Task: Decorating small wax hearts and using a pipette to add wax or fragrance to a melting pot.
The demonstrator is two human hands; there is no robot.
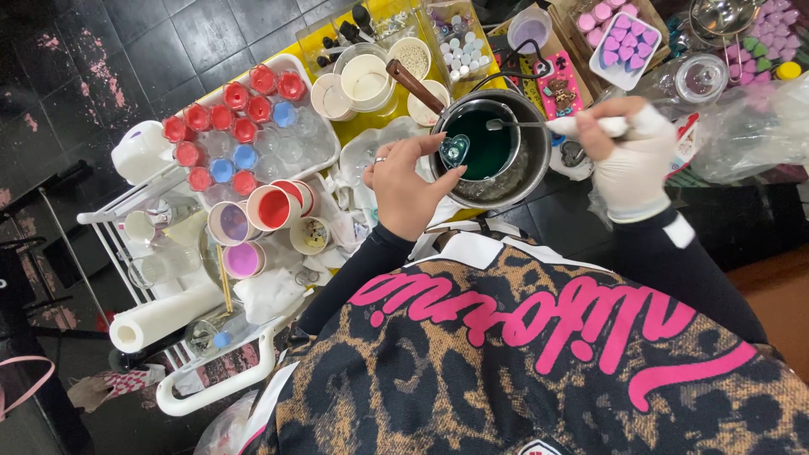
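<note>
My left hand, bare with a ring, pinches a small clear heart-shaped mould over the rim of a metal pot. Inside the pot sits a smaller pitcher of dark green liquid with a brown wooden handle. My right hand, in a white glove, grips a white-handled metal spoon whose bowl reaches over the green liquid next to the mould.
A white cart at left carries a tray of red and blue capped clear jars, pink and red cups, a paper roll. Yellow table holds white bowls, pink wax pieces in trays, plastic bags.
</note>
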